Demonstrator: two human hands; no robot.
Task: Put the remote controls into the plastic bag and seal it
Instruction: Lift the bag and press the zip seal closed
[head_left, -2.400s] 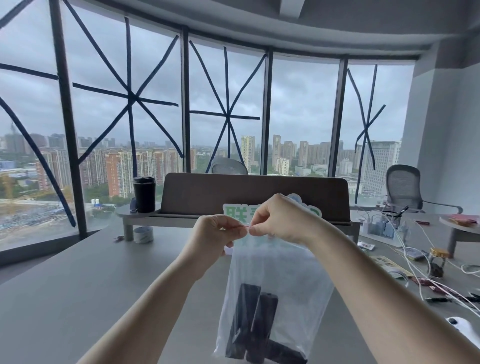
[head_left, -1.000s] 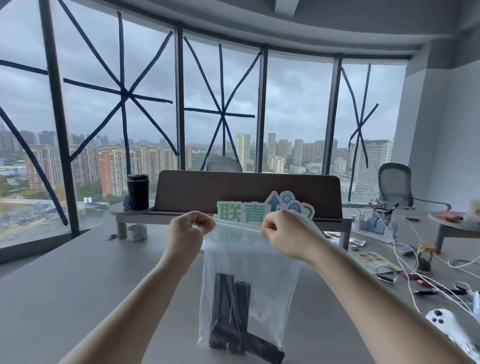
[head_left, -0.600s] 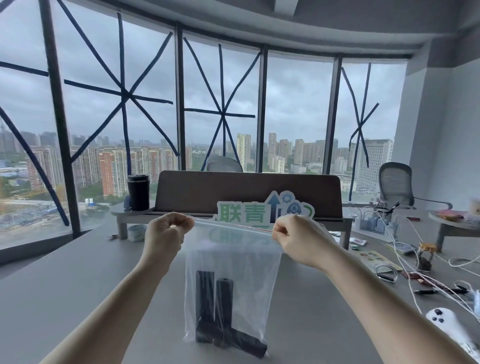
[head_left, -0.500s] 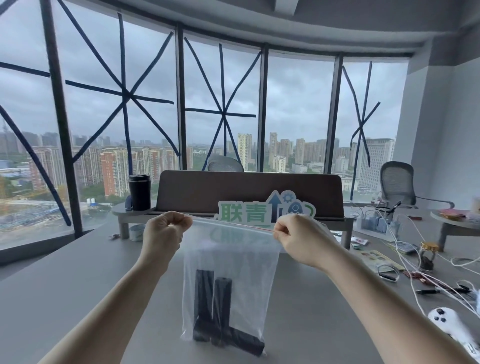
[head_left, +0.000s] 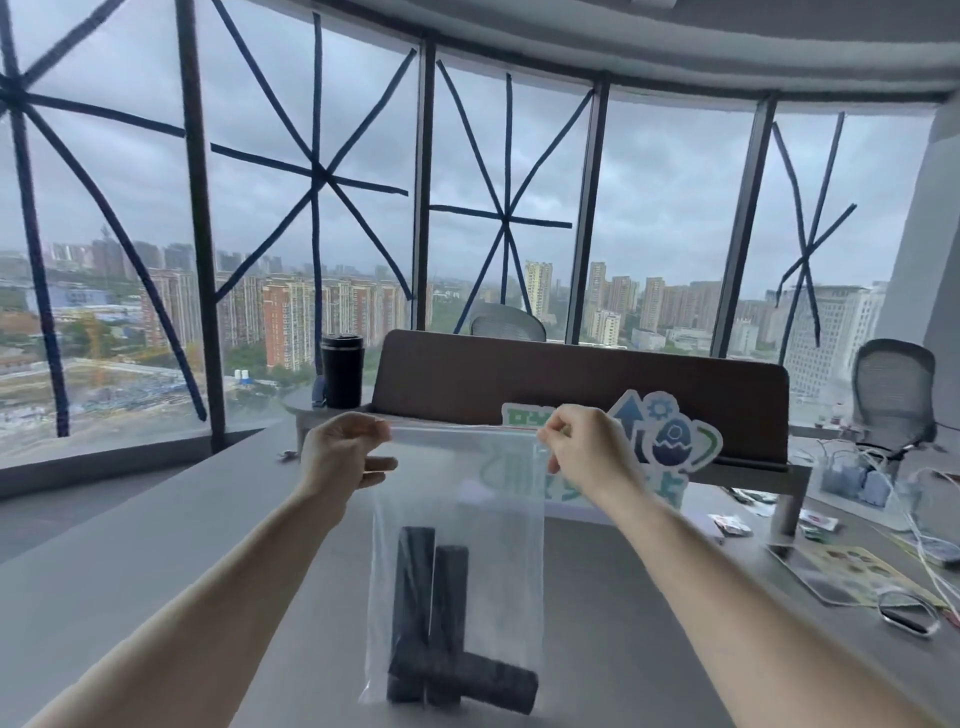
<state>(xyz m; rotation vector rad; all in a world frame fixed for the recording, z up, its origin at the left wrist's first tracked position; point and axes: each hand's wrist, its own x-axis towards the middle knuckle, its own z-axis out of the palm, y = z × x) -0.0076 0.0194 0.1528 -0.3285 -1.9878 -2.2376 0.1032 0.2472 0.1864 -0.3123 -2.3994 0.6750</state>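
Both my hands pinch the bag (head_left: 457, 519) top taut, left hand (head_left: 340, 457) at 9 o'clock, right hand (head_left: 584, 449) at 3, so the strip stays straight; remotes (head_left: 441, 623) sit at the bottom, over the table (head_left: 156, 545); looks sealed, can't swear.

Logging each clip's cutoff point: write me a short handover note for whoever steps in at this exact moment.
Left hand: grip pinched on the top left corner of the plastic bag.
Right hand: grip pinched on the top right corner, strip pulled taut between them.
Bag hangs upright over the grey table.
Three dark remote controls inside: two upright, one lying across the bottom.
Done: loading.
Left: I cannot tell whether the strip is fully closed; check it, then set the bag down.
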